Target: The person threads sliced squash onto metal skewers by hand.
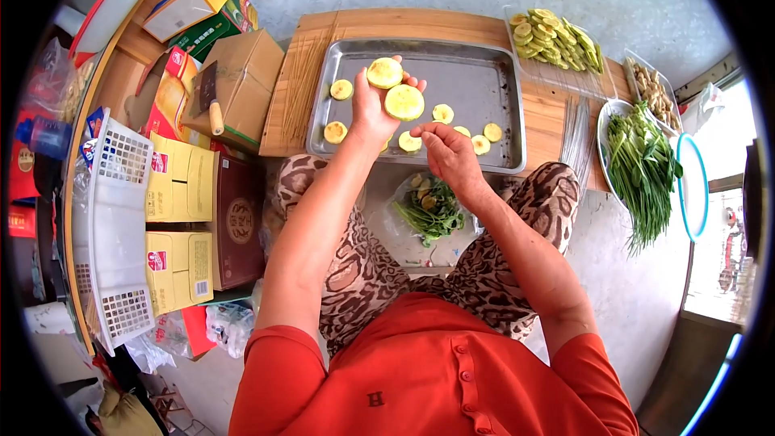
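Palm up over the metal tray [476, 64], my left hand [371, 115] holds round yellow zucchini slices [404, 102] with thin greenish rims, its fingers curled around them. My right hand [452, 157] is at the tray's near edge with thumb and fingertips pinched together; whatever is between them, if anything, is too small to make out. Close by its fingertips lies a loose slice [409, 142]. More single slices [341, 90] are spread about the tray, some along its front side.
Thin bamboo sticks [299, 85] lie left of the tray, metal skewers [575, 133] right of it. A heap of slices [557, 40], ginger-like pieces [655, 97] and leafy greens [642, 153] are farther right. A bag of greens [432, 208] sits below; cartons [179, 179] and a knife [215, 113] are left.
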{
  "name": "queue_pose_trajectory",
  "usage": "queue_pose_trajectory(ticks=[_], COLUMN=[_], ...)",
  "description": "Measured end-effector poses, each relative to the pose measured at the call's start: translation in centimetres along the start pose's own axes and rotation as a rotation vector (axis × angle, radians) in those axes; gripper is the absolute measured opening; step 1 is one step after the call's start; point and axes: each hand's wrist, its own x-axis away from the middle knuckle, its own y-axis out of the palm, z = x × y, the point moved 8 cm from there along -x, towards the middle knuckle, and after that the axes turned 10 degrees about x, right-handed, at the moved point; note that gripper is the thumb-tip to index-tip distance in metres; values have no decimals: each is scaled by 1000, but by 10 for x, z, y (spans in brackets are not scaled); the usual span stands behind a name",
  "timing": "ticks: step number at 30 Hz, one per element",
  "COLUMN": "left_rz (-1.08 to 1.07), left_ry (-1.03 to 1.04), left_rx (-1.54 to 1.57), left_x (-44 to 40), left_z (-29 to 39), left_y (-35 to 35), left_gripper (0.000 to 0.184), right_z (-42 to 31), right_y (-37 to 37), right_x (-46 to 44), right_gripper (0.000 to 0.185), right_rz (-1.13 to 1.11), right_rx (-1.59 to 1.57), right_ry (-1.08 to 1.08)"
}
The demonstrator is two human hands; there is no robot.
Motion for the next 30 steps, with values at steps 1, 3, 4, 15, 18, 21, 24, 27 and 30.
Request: queue_pose_trajectory(ticks=[1,3,4,15,18,21,24,27,30], left_rz=[25,50,67,143,177,188,157,196,213], left_ry=[18,39,41,79,95,113,86,112,127], left_rx=[-1,-1,17,105,86,85,87,63,82], left_x=[-1,-2,-3,-15,-15,-16,-15,-16,-14], left_z=[2,3,3,4,7,8,8,10,12], left_y=[-2,-3,-4,-11,-13,-15,-16,-17,-17], left_gripper=[43,43,43,36,35,34,36,37,38], right_z=[-1,-2,0,-4,-5,-2,-2,-5,-6], right_y=[1,1,1,3,3,1,0,-3,-1], right_x=[0,-1,-2,-3,-2,-1,-1,1,2], right_gripper=[19,18,19,22,21,21,21,19,18], right_rz=[5,8,4,-11,-3,-7,20,30,11], right_rx=[4,10,-12,-54,-51,-64,1,-18,-39], right_ry=[-2,-3,5,28,44,66,43,49,52])
